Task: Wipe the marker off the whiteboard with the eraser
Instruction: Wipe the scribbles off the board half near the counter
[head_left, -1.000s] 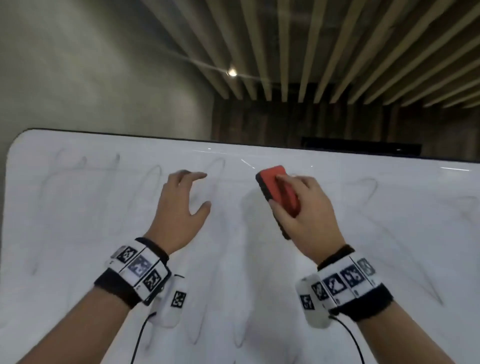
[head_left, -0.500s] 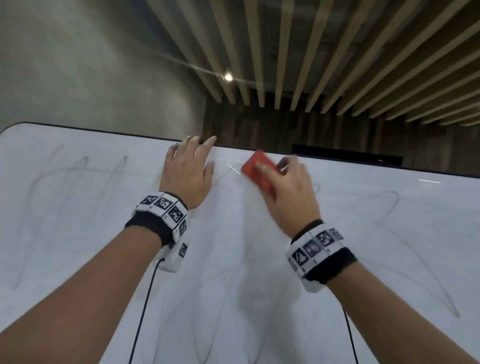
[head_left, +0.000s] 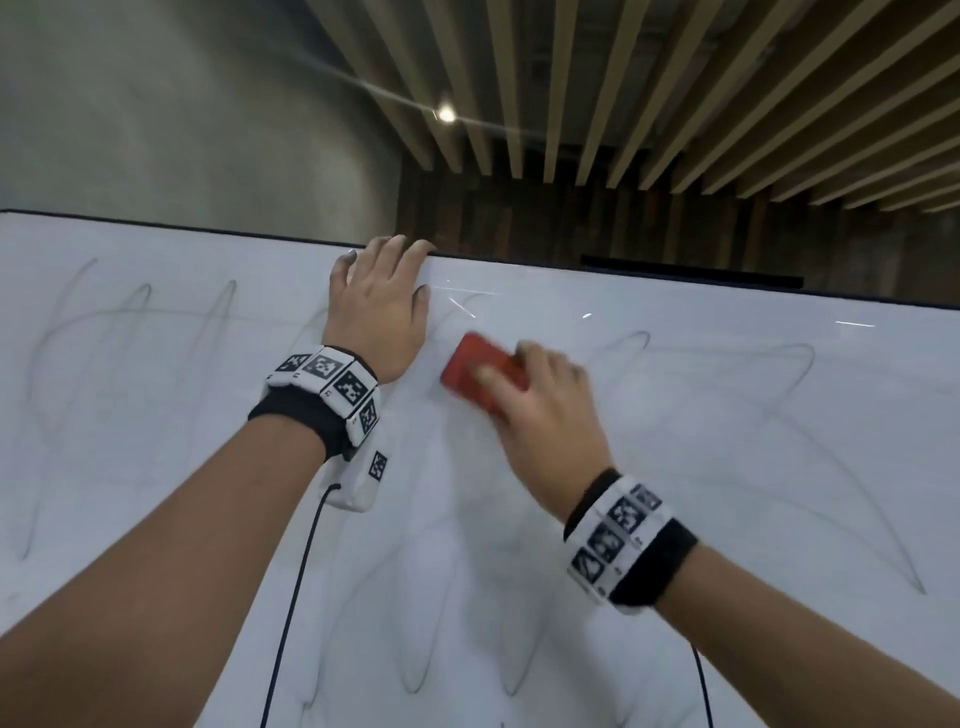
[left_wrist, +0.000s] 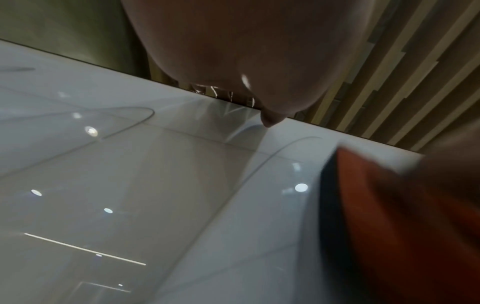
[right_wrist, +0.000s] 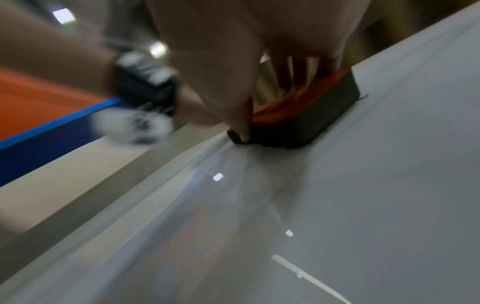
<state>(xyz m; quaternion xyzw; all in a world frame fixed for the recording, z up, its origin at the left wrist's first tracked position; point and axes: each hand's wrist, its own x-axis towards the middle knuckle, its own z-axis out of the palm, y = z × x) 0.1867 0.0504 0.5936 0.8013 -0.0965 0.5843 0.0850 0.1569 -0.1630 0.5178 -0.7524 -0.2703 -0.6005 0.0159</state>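
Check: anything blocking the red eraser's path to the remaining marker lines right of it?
Nothing visible. The red block eraser, gripped by the right hand, sits on the white whiteboard; the left hand rests on its other side.

The right hand (right_wrist: 233, 61) grips the red eraser (right_wrist: 306, 115), its dark felt flat on the whiteboard (right_wrist: 363, 205). A banded wrist (right_wrist: 145, 86) lies just beyond the thumb.

Looks like office or meeting room: big whiteboard (head_left: 727, 467) with faint marker loops (head_left: 779, 395), wooden ceiling slats (head_left: 649, 93) overhead, round ceiling light (head_left: 445, 114), plain grey wall (head_left: 182, 114), dark panelled wall (head_left: 519, 223) behind board.
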